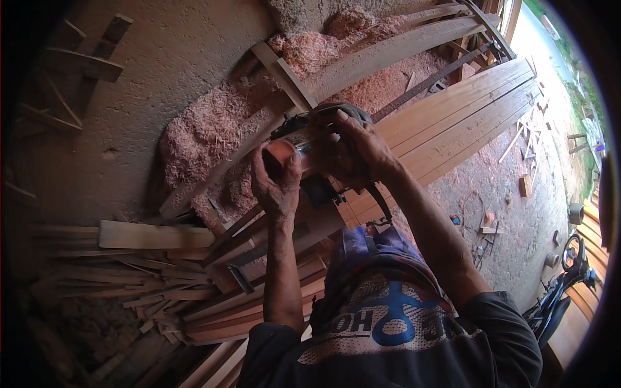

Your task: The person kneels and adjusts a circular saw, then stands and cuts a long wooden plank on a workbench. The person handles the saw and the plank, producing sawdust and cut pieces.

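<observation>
Left hand (pixel 277 184) is curled, with thumb and fingers closed around a brown rounded piece (pixel 281 152); whether this belongs to the dark tool (pixel 318 145) next to it cannot be told. Right hand (pixel 362 147) is bent around the right side of that tool and has hold of it, though its fingertips are partly lost in blur and shadow. Held up between the two hands, the tool is too smeared to make out its working face. As far as its outline reads, its long axis runs across from one hand to the other, tipped slightly up to the right; which end is the front is unclear. Beyond and to the right, pale boards (pixel 446 119) lie side by side, their length slanting away to the upper right. Pinkish shavings (pixel 207 132) heap up left of the hands, partly covered by a long curved plank (pixel 394 57) farther off. Near the right edge stands a dark two-wheeler (pixel 561 284), partly cut off by the lens rim.
</observation>
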Action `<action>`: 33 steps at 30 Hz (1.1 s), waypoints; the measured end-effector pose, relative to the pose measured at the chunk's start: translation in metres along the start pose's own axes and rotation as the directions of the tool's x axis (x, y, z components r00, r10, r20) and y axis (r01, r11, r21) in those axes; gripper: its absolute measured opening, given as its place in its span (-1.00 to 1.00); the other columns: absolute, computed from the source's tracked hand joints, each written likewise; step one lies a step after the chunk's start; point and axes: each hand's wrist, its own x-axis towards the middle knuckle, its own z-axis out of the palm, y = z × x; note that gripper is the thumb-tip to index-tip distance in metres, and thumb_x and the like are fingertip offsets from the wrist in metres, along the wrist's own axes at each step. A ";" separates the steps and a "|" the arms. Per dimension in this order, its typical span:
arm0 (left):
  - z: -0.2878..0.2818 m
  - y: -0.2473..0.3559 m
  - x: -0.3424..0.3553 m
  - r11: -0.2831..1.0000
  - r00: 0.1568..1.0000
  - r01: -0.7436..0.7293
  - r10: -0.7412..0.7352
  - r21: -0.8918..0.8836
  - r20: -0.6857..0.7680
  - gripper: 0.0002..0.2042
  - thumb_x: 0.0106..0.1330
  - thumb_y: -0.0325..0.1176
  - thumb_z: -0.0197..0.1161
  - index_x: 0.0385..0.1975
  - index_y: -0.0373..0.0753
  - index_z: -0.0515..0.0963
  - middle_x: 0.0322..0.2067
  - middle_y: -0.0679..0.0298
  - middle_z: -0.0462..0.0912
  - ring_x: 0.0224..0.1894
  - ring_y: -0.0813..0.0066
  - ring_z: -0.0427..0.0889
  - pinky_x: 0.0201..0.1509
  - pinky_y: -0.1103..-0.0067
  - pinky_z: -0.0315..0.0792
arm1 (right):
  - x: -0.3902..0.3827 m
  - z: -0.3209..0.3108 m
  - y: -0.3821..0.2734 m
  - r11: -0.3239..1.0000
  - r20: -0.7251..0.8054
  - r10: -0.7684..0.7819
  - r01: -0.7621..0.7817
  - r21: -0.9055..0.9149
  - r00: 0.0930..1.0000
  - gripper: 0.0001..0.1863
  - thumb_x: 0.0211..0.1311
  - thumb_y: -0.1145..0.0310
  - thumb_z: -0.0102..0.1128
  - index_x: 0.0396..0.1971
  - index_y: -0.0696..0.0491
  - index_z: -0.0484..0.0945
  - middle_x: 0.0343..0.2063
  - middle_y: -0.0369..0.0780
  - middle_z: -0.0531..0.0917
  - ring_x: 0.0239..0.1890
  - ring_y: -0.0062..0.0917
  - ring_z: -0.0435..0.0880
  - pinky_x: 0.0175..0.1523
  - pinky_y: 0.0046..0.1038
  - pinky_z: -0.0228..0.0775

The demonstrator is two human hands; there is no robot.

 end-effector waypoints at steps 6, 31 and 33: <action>-0.001 -0.003 0.000 1.000 1.000 -0.010 0.010 -0.026 0.000 -0.36 0.24 -0.07 0.45 0.21 -0.35 0.43 0.11 -0.02 0.56 0.18 0.08 0.57 0.26 0.28 0.44 | -0.006 0.003 -0.009 0.998 0.031 0.058 -0.058 -0.007 0.998 -0.58 0.49 0.01 0.11 0.07 0.02 0.60 -0.19 -0.36 0.69 -0.33 -0.80 0.54 -0.28 -0.67 0.42; -0.001 0.011 0.007 0.991 0.992 -0.071 0.082 -0.116 0.092 -0.31 0.20 0.01 0.47 0.17 -0.35 0.42 0.03 0.02 0.55 0.05 0.17 0.59 0.12 0.31 0.50 | -0.036 -0.003 -0.010 0.993 -0.064 0.065 -0.058 0.104 0.996 -0.72 0.39 0.18 0.25 -0.31 0.13 0.59 -0.72 -0.32 0.54 -0.79 -0.69 0.46 -0.70 -0.59 0.26; 0.005 0.026 0.011 0.977 0.977 -0.171 0.185 -0.129 0.104 -0.29 0.18 0.01 0.50 0.18 -0.35 0.41 0.03 0.03 0.53 0.04 0.26 0.58 0.09 0.36 0.52 | -0.050 -0.016 -0.014 0.995 -0.081 -0.017 0.025 0.096 0.997 -0.70 0.40 0.17 0.21 -0.32 0.14 0.58 -0.74 -0.32 0.53 -0.78 -0.69 0.46 -0.70 -0.60 0.25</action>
